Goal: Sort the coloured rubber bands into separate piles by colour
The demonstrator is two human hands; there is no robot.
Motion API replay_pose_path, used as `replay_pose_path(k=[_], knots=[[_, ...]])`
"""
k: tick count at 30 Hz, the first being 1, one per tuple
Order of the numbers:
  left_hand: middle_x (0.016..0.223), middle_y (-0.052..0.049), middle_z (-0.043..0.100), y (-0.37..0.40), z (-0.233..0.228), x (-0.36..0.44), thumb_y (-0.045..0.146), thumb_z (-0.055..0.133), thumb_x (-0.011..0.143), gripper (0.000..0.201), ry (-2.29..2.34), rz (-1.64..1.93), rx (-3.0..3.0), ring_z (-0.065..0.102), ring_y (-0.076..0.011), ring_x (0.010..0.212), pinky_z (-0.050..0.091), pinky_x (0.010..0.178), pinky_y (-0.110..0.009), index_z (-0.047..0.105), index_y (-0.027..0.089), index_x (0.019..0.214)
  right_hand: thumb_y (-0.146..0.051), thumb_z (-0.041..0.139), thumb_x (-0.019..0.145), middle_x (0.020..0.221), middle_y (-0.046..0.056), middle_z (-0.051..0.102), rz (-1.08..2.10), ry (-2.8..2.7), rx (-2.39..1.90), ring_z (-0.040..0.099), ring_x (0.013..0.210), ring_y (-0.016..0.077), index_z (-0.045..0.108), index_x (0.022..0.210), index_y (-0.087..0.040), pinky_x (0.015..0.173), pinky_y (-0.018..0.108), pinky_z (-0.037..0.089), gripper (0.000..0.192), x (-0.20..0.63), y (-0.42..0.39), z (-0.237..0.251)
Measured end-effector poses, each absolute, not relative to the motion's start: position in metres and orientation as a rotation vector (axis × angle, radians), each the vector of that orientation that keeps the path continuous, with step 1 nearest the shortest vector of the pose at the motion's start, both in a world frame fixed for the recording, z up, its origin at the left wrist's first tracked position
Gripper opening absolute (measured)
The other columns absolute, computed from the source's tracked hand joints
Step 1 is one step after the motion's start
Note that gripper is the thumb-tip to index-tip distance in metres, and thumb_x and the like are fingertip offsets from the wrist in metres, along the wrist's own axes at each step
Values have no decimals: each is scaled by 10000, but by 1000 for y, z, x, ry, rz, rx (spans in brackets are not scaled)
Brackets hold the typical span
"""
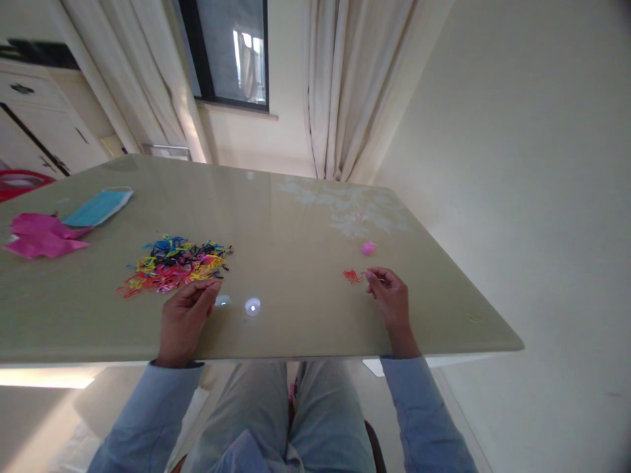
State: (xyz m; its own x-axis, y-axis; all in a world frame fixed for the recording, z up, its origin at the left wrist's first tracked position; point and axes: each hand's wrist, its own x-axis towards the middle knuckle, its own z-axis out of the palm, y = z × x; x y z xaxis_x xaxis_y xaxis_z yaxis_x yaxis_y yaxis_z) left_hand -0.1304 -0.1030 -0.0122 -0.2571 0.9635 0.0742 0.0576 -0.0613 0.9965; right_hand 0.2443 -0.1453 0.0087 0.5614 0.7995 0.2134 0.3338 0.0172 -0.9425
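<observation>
A mixed heap of small rubber bands [180, 263] in blue, black, yellow, pink and red lies on the table, left of centre. My left hand [187, 318] is at the heap's near edge, thumb and fingertips pinched together; whatever they may hold is too small to make out. On the right, my right hand [389, 295] pinches at the edge of a little cluster of red rubber bands [351, 276], and a red strand reaches its fingertips. Just beyond that cluster sits a small pink clump [368, 247], probably pink rubber bands.
A glossy pale table [296, 223] spans the view in front of me. At its left lie a crumpled pink sheet [44, 235] and a blue face mask [101, 207]. A bare wall [532, 197] rises along the right side, with curtains [340, 85] behind the far edge.
</observation>
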Motion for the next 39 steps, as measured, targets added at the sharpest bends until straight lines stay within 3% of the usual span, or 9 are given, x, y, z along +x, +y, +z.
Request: replay_pose_path(k=[6,13,24,33,39], knots=[[594,35,534,-103,-11,-130,449,757,710,345,1404,1413,1141,412,-84,510,302,438,-188,680,162,885,-444,594,761,855,101,744,400,-1247,-1721,639,588,180,717,906,-164,654,335,501,338,254,-125,-1],[560,42,517,-102,-12,-130,424,760,697,321,1425,1430,1122,415,-82,488,292,415,-185,678,165,869,-438,580,778,1009,131,724,364,-1328,-1701,625,641,177,726,1014,-163,669,341,512,391,256,-128,-8],[511,52,487,-103,-6,-126,415,717,715,290,1405,1457,1176,391,-75,447,281,398,-189,668,152,827,-473,594,845,974,99,719,332,-1434,-1582,657,894,228,748,922,-217,823,373,523,309,248,-161,-12],[490,65,468,-104,-11,-131,418,683,749,274,1407,1583,1125,362,-73,411,280,388,-191,645,160,834,-644,522,828,738,75,697,406,-1384,-1672,625,634,206,741,833,-188,654,331,504,506,249,-161,-6],[630,-5,613,-94,-9,-173,428,626,756,291,1812,1548,1371,536,-131,550,423,551,-237,697,159,838,-702,505,803,815,104,736,490,-1283,-1670,648,644,223,759,823,-190,669,355,536,572,252,-161,-11]])
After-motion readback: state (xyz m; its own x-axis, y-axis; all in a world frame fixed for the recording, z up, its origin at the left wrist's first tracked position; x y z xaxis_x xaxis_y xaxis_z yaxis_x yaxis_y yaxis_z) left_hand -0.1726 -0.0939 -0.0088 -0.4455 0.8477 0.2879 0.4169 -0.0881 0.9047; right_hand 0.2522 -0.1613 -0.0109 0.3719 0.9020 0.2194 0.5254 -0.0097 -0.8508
